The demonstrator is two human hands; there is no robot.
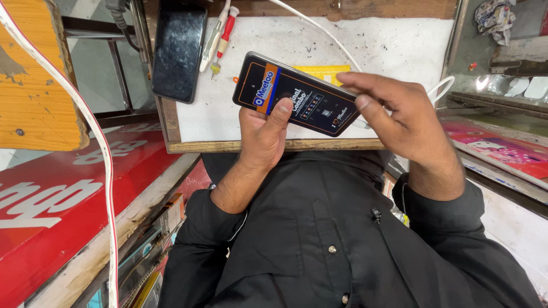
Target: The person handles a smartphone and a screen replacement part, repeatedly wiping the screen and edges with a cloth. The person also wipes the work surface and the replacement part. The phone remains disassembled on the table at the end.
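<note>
Nearest the lens is your black buttoned shirt (319,239), matte cloth filling the lower middle of the frame. Above it, your left hand (262,134) is closed around the flat black rectangular phone with a glossy printed film in orange, blue and white (294,94), thumb laid across its face, fingers hidden beneath. Your right hand (399,111) is half open, its fingertips (361,102) pinching the phone's right end. The phone is held tilted just above the white, scuffed, wood-framed worktop (394,45) in the upper middle of the frame. On that worktop, at upper left, lie a second dark glossy phone (178,48) and a red-handled screwdriver (224,37) just beside it. A white cable (319,28) curves across the worktop behind the held phone.
</note>
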